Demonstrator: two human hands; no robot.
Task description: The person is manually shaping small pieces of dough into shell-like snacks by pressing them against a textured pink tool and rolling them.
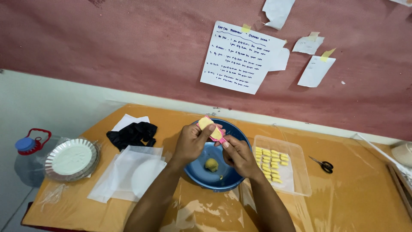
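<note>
- Right now your left hand (192, 141) and right hand (238, 155) are raised together over the blue bowl (237, 133), both pinching a pink mould (213, 129) filled with yellow dough.
- Inside the bowl, near the tabletop's (343, 193) middle, sits a yellow dough lump (211, 164).
- Just beside the bowl, toward the right edge, a clear tray (300, 172) holds rows of yellow dough pieces (270, 163); the scissors (322, 164) lie beyond it.
- Toward the left edge lie a black glove (132, 134), white plastic sheets (128, 172) and a foil plate (71, 159).

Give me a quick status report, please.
Left hand and right hand hold pink mould with yellow dough, above blue bowl. Nothing obstructing.
</note>
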